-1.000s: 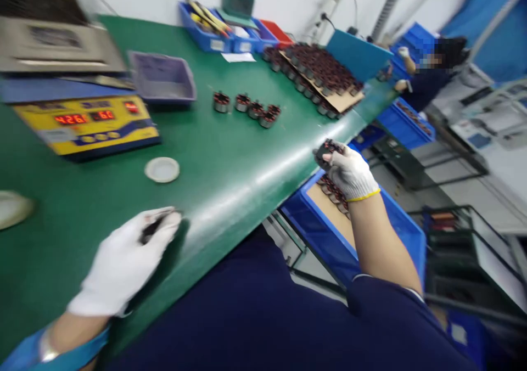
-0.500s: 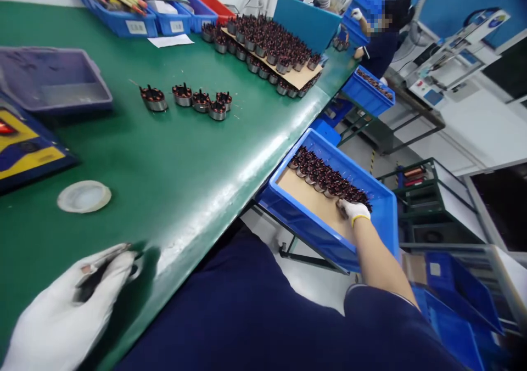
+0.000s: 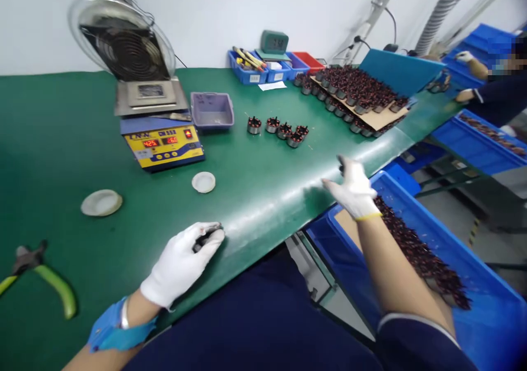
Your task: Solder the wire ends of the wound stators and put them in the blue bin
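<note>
White knit fabric is covering both your hands. Your gloved right hand [image 3: 349, 191] is hovering just above the near edge of the green tabletop [image 3: 247, 201], thumb and fingers spreading wide and apparently grasping nothing. Your gloved left hand [image 3: 181, 264] is resting near that edge, its fingers curling toward the thumb around a dark patch; you are hiding too much to tell whether they are gripping a part or enclosing shadow.

Beyond and left of your right fingertips, five round metal cores with copper windings [image 3: 284, 131] are standing apart from the bulk, perhaps to keep them within easy reach. Behind those fingers, beneath your forearm, a deep blue plastic bin [image 3: 440, 242] is sitting lower than the tabletop, likely so that you are reaching it without rising. Dense dark-red rows of cores [image 3: 415, 253] are filling part of it; a tan cardboard sheet [image 3: 348, 225] is lying underneath, probably cushioning them.

The five are looking squat and drum-like: silvery sides are showing below, reddish coils above, and black prongs are pointing upward. Four are clustering closely, while the leftmost is standing slightly apart.
</note>
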The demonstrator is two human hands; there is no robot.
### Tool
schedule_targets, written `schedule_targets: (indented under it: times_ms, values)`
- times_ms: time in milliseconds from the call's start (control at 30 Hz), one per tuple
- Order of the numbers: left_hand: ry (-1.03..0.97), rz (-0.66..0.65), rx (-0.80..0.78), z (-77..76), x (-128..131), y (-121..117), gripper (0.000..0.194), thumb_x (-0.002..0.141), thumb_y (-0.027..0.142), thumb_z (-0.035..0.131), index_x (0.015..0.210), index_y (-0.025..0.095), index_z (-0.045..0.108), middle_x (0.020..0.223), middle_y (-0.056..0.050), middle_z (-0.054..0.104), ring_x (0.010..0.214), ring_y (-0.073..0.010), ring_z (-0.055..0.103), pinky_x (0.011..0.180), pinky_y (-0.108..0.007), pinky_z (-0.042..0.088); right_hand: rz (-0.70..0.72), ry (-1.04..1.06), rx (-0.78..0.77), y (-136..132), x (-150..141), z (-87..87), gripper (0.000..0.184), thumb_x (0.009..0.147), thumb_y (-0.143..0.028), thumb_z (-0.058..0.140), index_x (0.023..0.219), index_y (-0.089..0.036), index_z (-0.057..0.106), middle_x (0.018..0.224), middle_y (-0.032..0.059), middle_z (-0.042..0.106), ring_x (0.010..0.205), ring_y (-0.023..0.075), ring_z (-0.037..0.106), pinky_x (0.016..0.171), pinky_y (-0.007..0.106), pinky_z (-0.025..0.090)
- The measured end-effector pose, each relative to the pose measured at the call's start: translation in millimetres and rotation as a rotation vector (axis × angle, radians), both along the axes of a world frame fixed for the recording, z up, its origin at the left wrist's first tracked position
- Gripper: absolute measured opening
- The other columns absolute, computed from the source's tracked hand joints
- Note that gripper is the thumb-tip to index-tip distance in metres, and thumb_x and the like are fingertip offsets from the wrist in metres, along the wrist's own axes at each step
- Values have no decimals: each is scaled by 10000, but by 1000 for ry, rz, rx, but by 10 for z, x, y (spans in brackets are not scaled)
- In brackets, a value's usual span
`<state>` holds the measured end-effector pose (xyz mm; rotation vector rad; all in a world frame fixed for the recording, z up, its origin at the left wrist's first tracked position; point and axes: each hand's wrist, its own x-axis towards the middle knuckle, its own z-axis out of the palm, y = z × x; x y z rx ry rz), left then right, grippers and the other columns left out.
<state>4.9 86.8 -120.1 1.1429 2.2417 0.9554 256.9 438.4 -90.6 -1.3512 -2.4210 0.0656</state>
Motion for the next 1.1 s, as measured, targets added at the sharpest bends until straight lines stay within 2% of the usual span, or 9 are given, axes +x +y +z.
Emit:
schedule_targets:
  times_ms: [100, 233, 333, 400, 467, 567, 667, 867, 1100]
  values:
    - [-3, -20, 20, -10, 13, -25, 473, 926, 571, 544, 1118, 171, 706, 1120, -59, 719, 1003, -197, 672, 923, -284, 491, 241, -89, 128, 276, -1060, 51, 768, 779, -443, 733, 1463, -192, 489, 1509, 176, 416, 1338, 363, 454, 1071, 460, 438]
    - [-34, -7, 36, -2, 29, -19, 470, 939, 561, 539, 1135, 168, 706, 1132, -63, 716, 1016, -205, 669, 922, -305, 491, 87, -360, 105, 504, -1761, 45, 456, 884, -368, 638, 1228, -70, 673, 1401, 232, 492, 1330, 421, 428, 1096, 554, 367]
    - [-100, 46, 78, 12, 32, 6, 456, 937, 559, 545, 1103, 166, 705, 1107, -74, 716, 1004, -217, 663, 920, -328, 496, 117, -371, 96, 381, -1690, 3, 378, 919, -333, 600, 1164, -68, 714, 1407, 226, 508, 1393, 443, 359, 1143, 595, 300]
    - [-252, 83, 137, 37, 43, 27, 487, 944, 582, 520, 1081, 144, 682, 1064, -96, 709, 933, -209, 662, 850, -325, 519, 269, -320, 55, 126, -1490, -26, 320, 872, -365, 664, 1065, -124, 748, 1455, 178, 497, 1430, 432, 321, 1158, 579, 315]
    - [-512, 101, 183, 78, 65, 47, 564, 929, 632, 522, 1136, 117, 620, 1049, -122, 692, 802, -180, 648, 694, -296, 523, 529, -145, -127, -241, -1281, -44, 257, 757, -356, 770, 948, -187, 746, 1444, 130, 527, 1397, 397, 393, 1097, 541, 428]
    - [-990, 15, 182, 137, 117, 63, 682, 856, 686, 616, 1237, 127, 522, 1088, -141, 665, 699, -154, 644, 533, -242, 473, 1091, 138, -427, -865, -1112, -28, 199, 824, -375, 745, 955, -235, 693, 1464, 104, 521, 1452, 322, 372, 1150, 524, 406]
    - [-1379, -155, 226, 155, 164, 44, 653, 802, 706, 677, 1078, 127, 557, 931, -111, 657, 650, -159, 652, 506, -225, 462, 1371, 260, -507, -1375, -1167, 22, 189, 845, -373, 772, 915, -259, 639, 1405, 90, 570, 1448, 297, 397, 1134, 512, 445]
    - [-1353, 88, 594, 102, 149, -5, 523, 782, 489, 810, 1028, 122, 531, 832, -38, 594, 591, -95, 579, 507, -203, 458, 1277, 503, 7, -1756, -1394, 71, 570, 808, -342, 800, 1319, -363, 547, 1170, 121, 658, 1250, 346, 573, 1134, 631, 417]
    - [-1388, 204, 752, 132, 170, 23, 406, 749, 306, 841, 908, 126, 514, 829, -14, 573, 683, -114, 612, 625, -229, 517, 1215, 478, 199, -1837, -1449, 79, 332, 863, -168, 657, 1142, -339, 608, 960, 65, 717, 962, 295, 704, 1072, 636, 454]
